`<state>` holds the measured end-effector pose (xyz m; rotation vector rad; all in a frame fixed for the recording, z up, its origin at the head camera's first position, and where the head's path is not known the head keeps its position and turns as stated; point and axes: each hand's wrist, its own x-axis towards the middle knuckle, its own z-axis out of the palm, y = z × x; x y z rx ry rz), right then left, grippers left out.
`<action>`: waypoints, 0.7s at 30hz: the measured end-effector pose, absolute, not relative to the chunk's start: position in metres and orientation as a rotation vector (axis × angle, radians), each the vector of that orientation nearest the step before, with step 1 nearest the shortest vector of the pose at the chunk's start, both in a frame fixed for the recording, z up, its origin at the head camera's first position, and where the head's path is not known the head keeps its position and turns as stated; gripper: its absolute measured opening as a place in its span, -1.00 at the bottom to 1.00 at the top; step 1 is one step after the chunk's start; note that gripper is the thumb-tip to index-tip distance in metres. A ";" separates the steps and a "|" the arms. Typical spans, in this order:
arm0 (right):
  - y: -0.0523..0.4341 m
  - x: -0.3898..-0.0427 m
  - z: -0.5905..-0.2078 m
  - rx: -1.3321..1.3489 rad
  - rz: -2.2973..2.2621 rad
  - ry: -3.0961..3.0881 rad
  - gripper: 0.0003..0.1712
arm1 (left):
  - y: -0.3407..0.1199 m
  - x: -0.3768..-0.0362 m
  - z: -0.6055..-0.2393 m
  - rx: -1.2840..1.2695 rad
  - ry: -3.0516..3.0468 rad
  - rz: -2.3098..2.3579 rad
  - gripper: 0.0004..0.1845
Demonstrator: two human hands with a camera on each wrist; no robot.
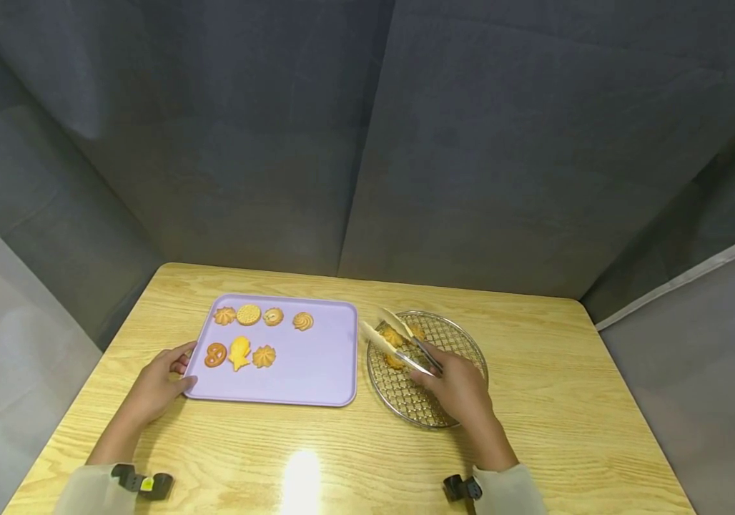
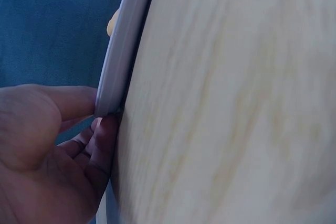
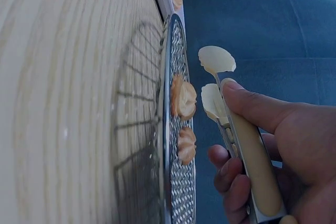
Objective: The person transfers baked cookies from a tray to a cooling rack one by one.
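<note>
the lavender tray [image 1: 316,372] lies flat on the wooden table [image 1: 567,400], left of centre, its far side near the table's far edge. the left hand [image 1: 155,386] pinches the tray's left edge close to its near left corner, digits above and below the rim.

the tray carries seven biscuits toward its left side. far row, from the left: a flower-shaped biscuit [image 1: 224,315], a round yellow biscuit [image 1: 248,315] and two round swirled biscuits [image 1: 303,321]. near row, from the left: a pretzel [image 1: 216,355], a fish-shaped biscuit [image 1: 239,352] and a second flower-shaped biscuit [image 1: 264,356].

the round wire rack [image 1: 412,397] sits just beside the tray's right edge, apart from it. several biscuits [image 3: 184,98] rest on its far left part; the tongs partly hide them in the head view.

the right hand [image 1: 460,390] grips the tongs [image 3: 257,166] over the rack, thumb along one arm, fingers curled round the other. the cream tips stand apart, above the mesh.

a dark curtain [image 1: 502,143] hangs behind the table's far edge.
</note>
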<state>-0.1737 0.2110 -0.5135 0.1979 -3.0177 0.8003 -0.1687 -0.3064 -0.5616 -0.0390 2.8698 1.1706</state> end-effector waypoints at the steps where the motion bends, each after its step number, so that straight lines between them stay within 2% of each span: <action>1: 0.209 -0.174 -0.513 0.196 0.794 -3.020 -0.16 | -0.306 -0.169 -0.562 -0.039 2.871 1.169 -0.31; 21: 0.178 -0.189 -0.513 0.249 0.832 -2.998 -0.17 | -0.306 -0.169 -0.562 -0.058 2.868 1.153 -0.30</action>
